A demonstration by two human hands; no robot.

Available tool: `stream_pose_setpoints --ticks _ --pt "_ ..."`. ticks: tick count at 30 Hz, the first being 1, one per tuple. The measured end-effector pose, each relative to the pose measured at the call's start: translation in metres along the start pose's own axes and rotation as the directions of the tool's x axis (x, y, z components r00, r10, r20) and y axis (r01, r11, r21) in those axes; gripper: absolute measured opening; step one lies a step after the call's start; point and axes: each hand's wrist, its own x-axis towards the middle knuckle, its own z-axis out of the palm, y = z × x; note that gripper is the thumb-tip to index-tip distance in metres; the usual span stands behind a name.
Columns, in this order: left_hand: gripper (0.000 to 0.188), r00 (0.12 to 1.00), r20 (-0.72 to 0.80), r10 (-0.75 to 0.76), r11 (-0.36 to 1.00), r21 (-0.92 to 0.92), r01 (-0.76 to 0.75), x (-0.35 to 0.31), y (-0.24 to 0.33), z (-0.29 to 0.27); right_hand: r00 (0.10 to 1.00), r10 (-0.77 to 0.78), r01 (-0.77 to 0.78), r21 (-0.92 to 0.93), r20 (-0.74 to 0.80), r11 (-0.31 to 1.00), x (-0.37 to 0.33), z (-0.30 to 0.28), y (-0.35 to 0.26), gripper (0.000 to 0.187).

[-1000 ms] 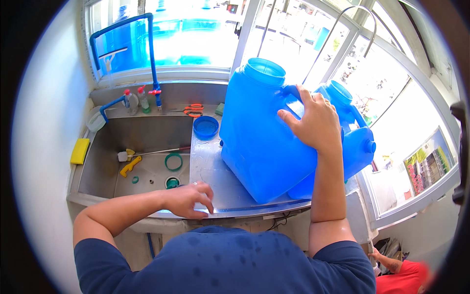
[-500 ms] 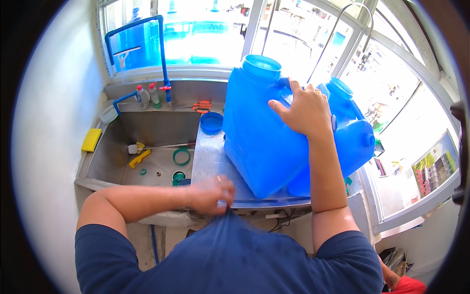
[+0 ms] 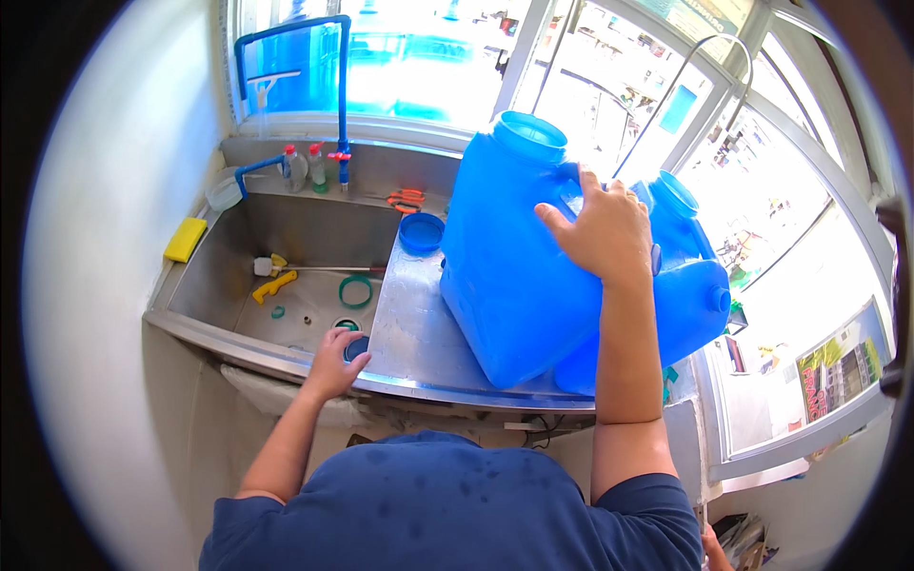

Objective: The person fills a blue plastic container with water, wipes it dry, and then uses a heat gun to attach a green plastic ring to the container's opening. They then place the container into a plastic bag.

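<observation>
Resting on a large blue plastic jug, your right hand has its thumb spread; your left hand, fingers apart, is at a round dark-blue cap.

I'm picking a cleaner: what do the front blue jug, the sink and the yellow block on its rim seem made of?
Front blue jug: likely plastic, smooth, soft sheen; its neck looks translucent.
Sink: apparently stainless steel, dull grey with blurred reflections.
Yellow block: possibly sponge, matte and blocky; texture unclear.
</observation>
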Motion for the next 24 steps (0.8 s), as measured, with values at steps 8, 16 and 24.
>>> stream_pose_setpoints --ticks 8,16,24 --pt "0.048 0.994 -0.017 -0.111 0.988 0.104 0.112 0.006 -0.054 -0.011 0.998 0.003 -0.004 0.006 0.068 1.000 -0.002 -0.007 -0.004 0.078" --pt "0.058 0.973 0.224 0.063 0.978 0.181 -0.105 0.138 -0.041 0.012 1.000 0.018 -0.018 0.028 -0.015 0.999 -0.002 -0.003 -0.011 0.074" --pt "0.066 0.901 0.382 0.204 0.932 0.207 -0.299 0.313 -0.024 0.080 0.999 0.014 -0.013 0.028 -0.040 1.000 0.002 0.003 -0.015 0.073"
